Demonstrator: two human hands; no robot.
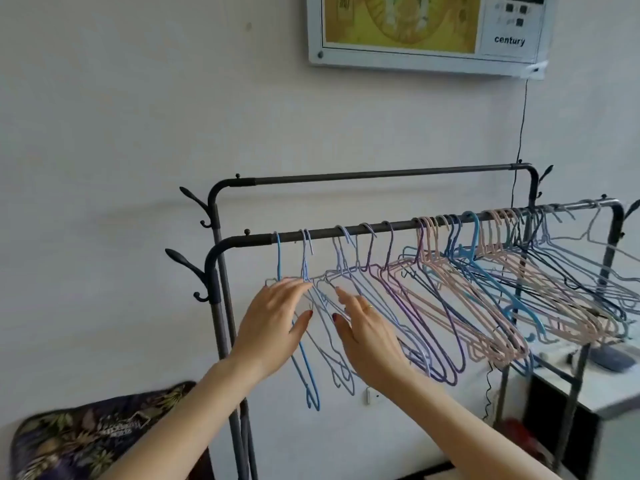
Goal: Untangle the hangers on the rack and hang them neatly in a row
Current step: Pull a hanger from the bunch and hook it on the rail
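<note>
Nearest, bottom left: a floral cushion [86, 434]. Above it, two bare forearms reaching up and forward. Left hand [273, 323] open, fingers extended, fingertips touching the shoulder of a pale lilac hanger [306, 258] beside the blue hanger [301, 355] at the row's left end. Right hand [363, 337] also open, fingers spread, just right of those two and in front of the purple hangers [412, 306], gripping nothing. Farther right, pink and blue hangers [502, 282] bunched and overlapping along the front rail [346, 232]. Behind, the rack's empty rear rail [381, 174], then a framed wall panel [426, 29].
</note>
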